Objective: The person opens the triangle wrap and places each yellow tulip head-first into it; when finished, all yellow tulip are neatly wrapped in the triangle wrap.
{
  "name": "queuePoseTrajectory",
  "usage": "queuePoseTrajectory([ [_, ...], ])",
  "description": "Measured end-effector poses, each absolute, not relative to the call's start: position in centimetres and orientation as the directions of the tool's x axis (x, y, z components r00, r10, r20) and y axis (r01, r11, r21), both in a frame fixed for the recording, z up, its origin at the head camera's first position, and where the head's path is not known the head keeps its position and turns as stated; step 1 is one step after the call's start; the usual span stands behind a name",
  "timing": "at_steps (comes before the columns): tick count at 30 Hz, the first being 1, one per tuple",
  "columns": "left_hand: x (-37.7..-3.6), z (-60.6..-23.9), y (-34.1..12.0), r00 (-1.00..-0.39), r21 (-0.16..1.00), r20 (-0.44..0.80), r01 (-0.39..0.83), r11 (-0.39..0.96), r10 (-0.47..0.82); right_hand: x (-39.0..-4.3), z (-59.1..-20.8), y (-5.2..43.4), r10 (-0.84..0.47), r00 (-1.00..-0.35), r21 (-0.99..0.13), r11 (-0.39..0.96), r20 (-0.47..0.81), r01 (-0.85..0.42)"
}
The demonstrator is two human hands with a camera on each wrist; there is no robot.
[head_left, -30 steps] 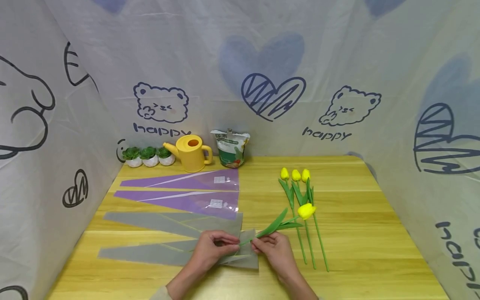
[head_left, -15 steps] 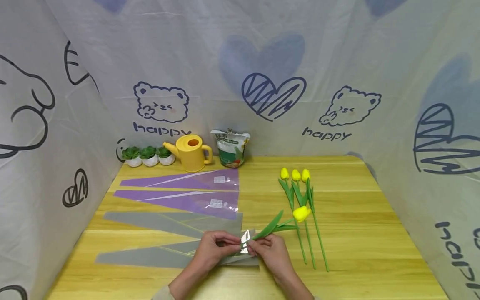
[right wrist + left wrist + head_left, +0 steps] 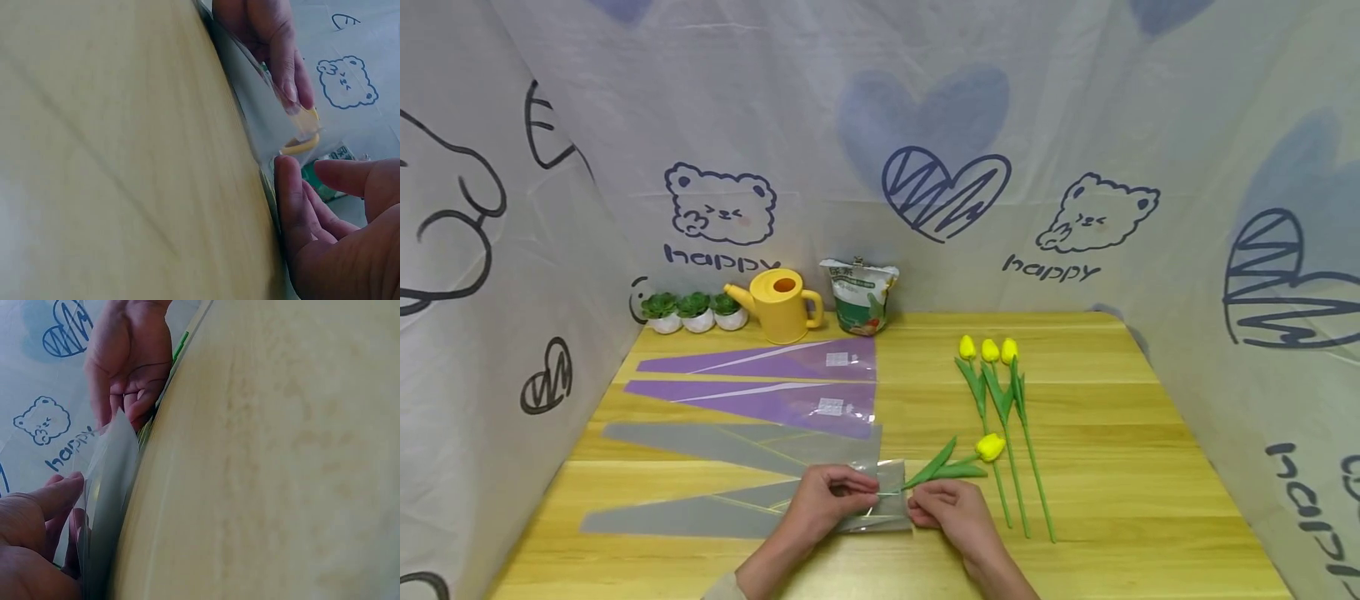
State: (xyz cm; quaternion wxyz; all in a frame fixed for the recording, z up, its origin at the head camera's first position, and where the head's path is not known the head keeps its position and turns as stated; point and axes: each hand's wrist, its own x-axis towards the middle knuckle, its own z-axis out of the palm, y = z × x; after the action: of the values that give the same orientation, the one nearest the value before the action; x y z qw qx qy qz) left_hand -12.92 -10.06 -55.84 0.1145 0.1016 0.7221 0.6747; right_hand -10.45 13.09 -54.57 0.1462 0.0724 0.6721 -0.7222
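**Tulip stem at the mouth of a grey sleeve**

At the table's (image 3: 1112, 500) front edge, the left hand (image 3: 831, 500) pinches the open end of the grey sleeve (image 3: 700, 512). The right hand (image 3: 943, 510) pinches the stem of a yellow tulip (image 3: 989, 447), whose stem end seems to lie inside the sleeve's mouth. Three more tulips (image 3: 992, 367) lie just beside, with two purple sleeves (image 3: 775, 383) behind.

Wooden table (image 3: 1097, 500): sleeves (image 3: 760, 392), tulips (image 3: 1000, 392), perhaps fertiliser.
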Motion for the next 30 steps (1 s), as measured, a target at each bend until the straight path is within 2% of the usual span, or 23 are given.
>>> queuePoseTrajectory([
  [9, -12.8, -55.9, -10.1, -0.950, 0.998, -0.036, -0.018, 0.062, 0.310, -11.7, -51.8, 15.7, 0.002, -0.964, -0.964, 0.008, -0.267, 0.267],
  [12, -12.8, -56.0, -10.1, -0.949, 0.998, -0.033, -0.015, 0.058, 0.313, -12.7, -50.4, 17.8, 0.033, -0.983, -0.977, 0.104, -0.182, 0.185],
  [14, -12.8, -56.0, -10.1, -0.949, 0.998, -0.030, -0.013, 0.057, 0.314, -13.6, -49.8, 19.4, 0.029, -0.994, -0.968, 0.224, -0.105, 0.109],
  [17, -12.8, -56.0, -10.1, -0.949, 0.998, -0.028, -0.011, 0.057, 0.314, -14.9, -49.6, 21.7, -0.016, -1.000, -0.910, 0.415, -0.004, -0.003],
  [20, -12.8, -55.9, -10.1, -0.949, 0.998, -0.032, -0.016, 0.053, 0.313, -16.2, -50.2, 23.2, -0.098, -0.994, -0.835, 0.542, 0.053, -0.098],
  [25, -12.7, -56.0, -10.2, -0.949, 0.998, -0.031, -0.015, 0.056, 0.313, -17.7, -51.5, 24.0, -0.231, -0.971, -0.757, 0.623, 0.062, -0.196],
  [30, -12.6, -55.9, -10.1, -0.949, 0.998, -0.032, -0.012, 0.064, 0.315, -18.5, -52.5, 24.2, -0.306, -0.951, -0.715, 0.653, 0.050, -0.248],
])
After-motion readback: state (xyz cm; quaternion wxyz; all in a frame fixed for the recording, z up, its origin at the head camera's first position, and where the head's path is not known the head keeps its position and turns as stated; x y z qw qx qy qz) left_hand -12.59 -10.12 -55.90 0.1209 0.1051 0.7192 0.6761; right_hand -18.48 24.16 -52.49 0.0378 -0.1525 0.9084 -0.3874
